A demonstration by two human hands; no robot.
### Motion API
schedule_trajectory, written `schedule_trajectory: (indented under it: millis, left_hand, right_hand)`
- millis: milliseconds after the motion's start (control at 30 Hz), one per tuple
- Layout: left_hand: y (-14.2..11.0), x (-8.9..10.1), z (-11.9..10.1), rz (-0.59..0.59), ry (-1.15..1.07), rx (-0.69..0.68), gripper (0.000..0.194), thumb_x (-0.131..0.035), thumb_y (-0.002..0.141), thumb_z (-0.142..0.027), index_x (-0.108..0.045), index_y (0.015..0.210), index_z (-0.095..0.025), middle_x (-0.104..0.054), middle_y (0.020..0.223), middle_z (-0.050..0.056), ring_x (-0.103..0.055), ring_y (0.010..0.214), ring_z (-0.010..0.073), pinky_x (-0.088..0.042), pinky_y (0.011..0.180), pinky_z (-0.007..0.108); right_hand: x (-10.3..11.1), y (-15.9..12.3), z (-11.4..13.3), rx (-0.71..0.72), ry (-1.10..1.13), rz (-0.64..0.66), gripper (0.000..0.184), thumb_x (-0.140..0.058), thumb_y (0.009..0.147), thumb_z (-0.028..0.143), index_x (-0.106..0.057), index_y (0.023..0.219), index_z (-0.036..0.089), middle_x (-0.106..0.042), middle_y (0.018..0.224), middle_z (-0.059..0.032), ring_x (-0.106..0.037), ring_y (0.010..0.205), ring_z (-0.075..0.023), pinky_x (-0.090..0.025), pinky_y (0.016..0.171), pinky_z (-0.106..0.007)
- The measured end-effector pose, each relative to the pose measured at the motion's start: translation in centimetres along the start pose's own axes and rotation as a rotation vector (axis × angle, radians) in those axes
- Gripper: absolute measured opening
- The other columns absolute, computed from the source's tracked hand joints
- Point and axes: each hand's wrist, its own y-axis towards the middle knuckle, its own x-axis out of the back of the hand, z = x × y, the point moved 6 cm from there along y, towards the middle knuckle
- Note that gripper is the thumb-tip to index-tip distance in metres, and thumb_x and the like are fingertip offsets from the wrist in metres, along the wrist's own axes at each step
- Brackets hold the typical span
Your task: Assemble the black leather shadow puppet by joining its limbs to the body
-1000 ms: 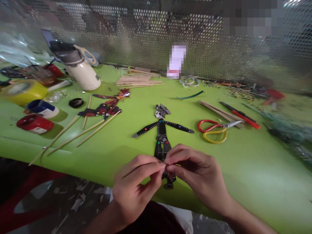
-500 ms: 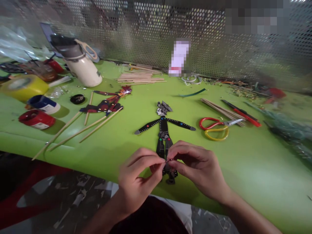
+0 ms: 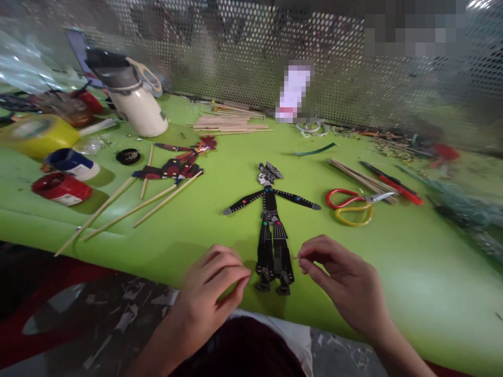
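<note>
A flat jointed puppet [image 3: 270, 201] in black, with a white face, spread arms and coloured dots at its joints, lies face up on the green table [image 3: 396, 251]. To the right of its lower legs, my right hand [image 3: 341, 280] pinches a tiny thin pin-like piece [image 3: 296, 257] between thumb and forefinger. My left hand [image 3: 214, 290] is left of the puppet's feet, apart from it. Its fingers are curled and thumb and forefinger come together; whether anything is between them is hidden.
Scissors [image 3: 353, 208], a red-and-black pen-like tool [image 3: 393, 183] and thin sticks [image 3: 359, 175] lie right. Left are a reddish puppet [image 3: 173, 166] with rods, paint jars [image 3: 61, 188], yellow tape [image 3: 39, 136] and a pale flask [image 3: 137, 107]. A perforated metal panel [image 3: 220, 52] stands behind.
My hands have moved apart from where their fingertips met over the puppet's legs. The legs now show fully, and the pin-like piece is in my right fingertips.
</note>
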Motion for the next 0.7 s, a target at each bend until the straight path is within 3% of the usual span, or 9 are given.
schedule_trajectory:
  millis: [167, 333, 433, 700]
  left_hand:
    - [1.5, -0.9, -0.2, 0.03, 0.197, 0.064, 0.008, -0.059, 0.094, -0.012, -0.062, 0.101, -0.014, -0.063, 0.096, 0.009, -0.057, 0.091, 0.023, -0.053, 0.075, 0.037]
    - [2.8, -2.9, 0.5, 0.118, 0.405, 0.136, 0.022, -0.068, 0.089, -0.019, -0.062, 0.108, -0.01, -0.061, 0.104, 0.012, -0.056, 0.096, 0.0297, -0.053, 0.08, 0.046]
    - [2.8, -3.6, 1.3, 0.17, 0.402, 0.208, 0.023, -0.07, 0.086, -0.016, -0.062, 0.108, -0.015, -0.061, 0.107, 0.009, -0.055, 0.099, 0.03, -0.051, 0.081, 0.047]
    - [2.8, -3.8, 2.3, 0.128, 0.235, 0.296, 0.037, -0.08, 0.075, -0.006, -0.058, 0.102, -0.019, -0.063, 0.103, 0.002, -0.055, 0.098, 0.0271, -0.041, 0.081, 0.043]
  right_hand:
    - [-0.8, 0.0, -1.4, -0.006, -0.141, 0.043, 0.009, -0.065, 0.09, 0.013, -0.067, 0.097, 0.019, -0.065, 0.095, -0.0041, -0.063, 0.084, -0.0136, -0.054, 0.076, -0.027]
    - [-3.0, 1.2, -0.9, 0.076, -0.293, 0.126, 0.009, -0.062, 0.091, 0.01, -0.065, 0.096, 0.018, -0.064, 0.092, -0.0031, -0.061, 0.081, -0.0118, -0.051, 0.073, -0.024]
    - [-3.6, 1.4, -0.9, 0.094, -0.334, 0.126, 0.01, -0.061, 0.091, 0.009, -0.064, 0.095, 0.017, -0.064, 0.089, -0.0028, -0.06, 0.079, -0.0114, -0.05, 0.071, -0.023]
    - [-3.5, 1.7, -1.7, 0.091, -0.328, 0.127, 0.009, -0.061, 0.091, 0.011, -0.064, 0.096, 0.018, -0.064, 0.088, -0.0016, -0.06, 0.075, -0.0102, -0.049, 0.069, -0.021]
